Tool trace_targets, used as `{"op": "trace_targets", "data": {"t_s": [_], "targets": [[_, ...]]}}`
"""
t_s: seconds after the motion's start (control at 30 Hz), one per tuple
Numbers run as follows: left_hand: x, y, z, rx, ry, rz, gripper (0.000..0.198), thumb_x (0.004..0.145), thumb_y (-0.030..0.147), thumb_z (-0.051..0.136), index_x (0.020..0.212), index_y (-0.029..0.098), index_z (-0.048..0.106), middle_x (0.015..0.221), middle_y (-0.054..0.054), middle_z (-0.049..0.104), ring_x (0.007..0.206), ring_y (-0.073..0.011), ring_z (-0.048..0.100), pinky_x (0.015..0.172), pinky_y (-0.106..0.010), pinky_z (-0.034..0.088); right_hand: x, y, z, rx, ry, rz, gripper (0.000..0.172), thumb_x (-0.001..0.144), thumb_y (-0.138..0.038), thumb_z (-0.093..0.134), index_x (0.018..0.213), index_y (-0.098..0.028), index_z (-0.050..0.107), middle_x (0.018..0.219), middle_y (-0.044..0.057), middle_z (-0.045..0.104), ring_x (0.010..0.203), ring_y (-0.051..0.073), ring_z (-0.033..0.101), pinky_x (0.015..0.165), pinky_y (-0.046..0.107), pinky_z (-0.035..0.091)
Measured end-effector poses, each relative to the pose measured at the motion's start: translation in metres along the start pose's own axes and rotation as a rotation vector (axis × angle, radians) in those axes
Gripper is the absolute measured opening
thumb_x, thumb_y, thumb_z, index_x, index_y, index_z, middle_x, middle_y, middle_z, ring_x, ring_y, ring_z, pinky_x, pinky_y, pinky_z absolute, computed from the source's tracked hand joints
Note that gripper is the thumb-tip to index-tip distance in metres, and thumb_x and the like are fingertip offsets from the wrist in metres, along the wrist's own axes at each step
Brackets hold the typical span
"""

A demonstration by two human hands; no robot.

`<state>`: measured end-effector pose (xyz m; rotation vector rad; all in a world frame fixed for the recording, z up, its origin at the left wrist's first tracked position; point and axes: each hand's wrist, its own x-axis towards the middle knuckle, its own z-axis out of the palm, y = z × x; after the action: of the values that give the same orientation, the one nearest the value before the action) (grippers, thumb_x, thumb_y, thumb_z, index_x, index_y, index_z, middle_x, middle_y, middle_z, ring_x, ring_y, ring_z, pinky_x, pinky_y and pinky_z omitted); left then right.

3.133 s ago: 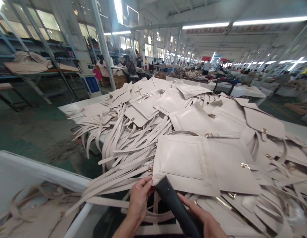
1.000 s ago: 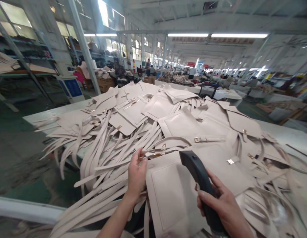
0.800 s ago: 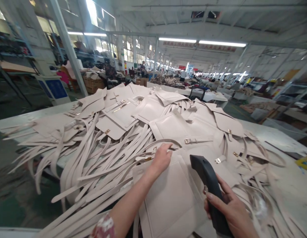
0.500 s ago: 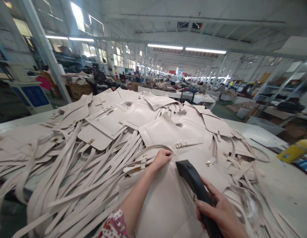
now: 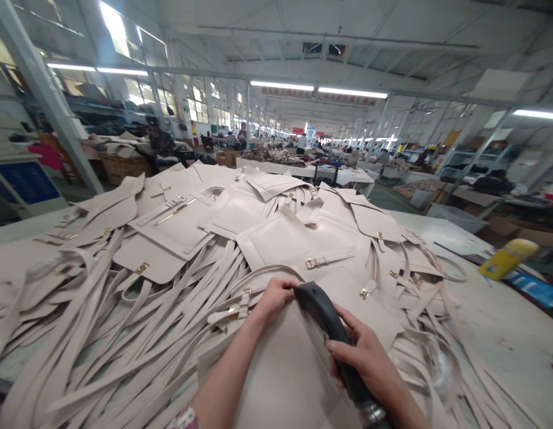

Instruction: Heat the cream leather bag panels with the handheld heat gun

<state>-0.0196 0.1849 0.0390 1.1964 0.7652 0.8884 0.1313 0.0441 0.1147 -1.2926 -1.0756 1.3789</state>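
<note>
My left hand (image 5: 276, 296) pinches the top edge of a beige leather-look bag (image 5: 280, 369) in front of me, fingers closed. My right hand (image 5: 363, 351) is wrapped around a black curved handheld tool (image 5: 323, 310) with a metal collar at its lower end. The tool's tip touches or nearly touches the bag's edge beside my left fingertips. A strap with a gold buckle (image 5: 245, 301) lies just left of my left hand. Another beige bag (image 5: 294, 235) with a buckled tab lies beyond my hands.
Many beige bags and long straps (image 5: 137, 333) are heaped over the pale table (image 5: 495, 322). A yellow bottle-like container (image 5: 509, 259) and a blue-and-white package (image 5: 538, 289) lie at the right. Behind are a dark chair (image 5: 325, 173), cartons, work tables and several people.
My right hand has brought the tool up and left, so its tip now meets the bag's edge by my left fingers. The view has shifted a little to the right.
</note>
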Motion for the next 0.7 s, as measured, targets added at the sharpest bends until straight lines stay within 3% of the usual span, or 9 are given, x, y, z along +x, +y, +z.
{"op": "trace_targets", "data": {"t_s": [0.13, 0.3, 0.47, 0.57, 0.7], "targets": [[-0.004, 0.002, 0.001, -0.057, -0.006, -0.009, 0.028, 0.053, 0.014, 0.059, 0.079, 0.009, 0.069, 0.063, -0.003, 0.063, 0.058, -0.0134, 0.053, 0.059, -0.022, 0.038, 0.013, 0.001, 0.004, 0.007, 0.039, -0.036, 0.08, 0.062, -0.029, 0.066, 0.131, -0.015, 0.029, 0.042, -0.008, 0.053, 0.031, 0.014, 0.05, 0.03, 0.021, 0.042], [-0.004, 0.001, 0.0, -0.081, -0.012, -0.013, 0.028, 0.052, 0.013, 0.059, 0.078, 0.009, 0.068, 0.065, -0.004, 0.064, 0.064, -0.015, 0.056, 0.064, -0.024, 0.04, 0.01, 0.004, 0.006, 0.03, 0.012, 0.017, 0.075, 0.061, -0.029, 0.066, 0.128, -0.015, 0.033, 0.049, -0.006, 0.056, 0.032, 0.014, 0.051, 0.028, 0.022, 0.042], [-0.004, 0.004, -0.001, -0.031, 0.012, -0.043, 0.03, 0.054, 0.011, 0.056, 0.082, 0.011, 0.066, 0.072, -0.003, 0.065, 0.06, -0.0119, 0.054, 0.06, -0.021, 0.039, 0.006, 0.003, -0.013, -0.026, 0.185, -0.053, 0.078, 0.066, -0.027, 0.065, 0.132, -0.016, 0.025, 0.048, -0.007, 0.056, 0.037, 0.014, 0.051, 0.035, 0.023, 0.046], [-0.007, 0.008, -0.002, 0.023, -0.031, -0.077, 0.032, 0.052, 0.007, 0.056, 0.082, 0.012, 0.066, 0.073, -0.002, 0.065, 0.061, -0.0129, 0.055, 0.058, -0.021, 0.038, -0.007, 0.004, -0.024, -0.024, 0.208, -0.047, 0.077, 0.066, -0.029, 0.064, 0.132, -0.017, 0.026, 0.047, -0.006, 0.057, 0.036, 0.014, 0.051, 0.034, 0.025, 0.046], [-0.011, 0.013, -0.003, 0.06, -0.09, -0.12, 0.029, 0.053, 0.007, 0.058, 0.08, 0.012, 0.065, 0.069, 0.0, 0.064, 0.057, -0.0131, 0.055, 0.055, -0.021, 0.038, -0.036, 0.015, -0.025, -0.021, 0.144, 0.014, 0.076, 0.062, -0.022, 0.062, 0.131, -0.018, 0.029, 0.057, -0.005, 0.059, 0.038, 0.013, 0.052, 0.033, 0.022, 0.043]]}}
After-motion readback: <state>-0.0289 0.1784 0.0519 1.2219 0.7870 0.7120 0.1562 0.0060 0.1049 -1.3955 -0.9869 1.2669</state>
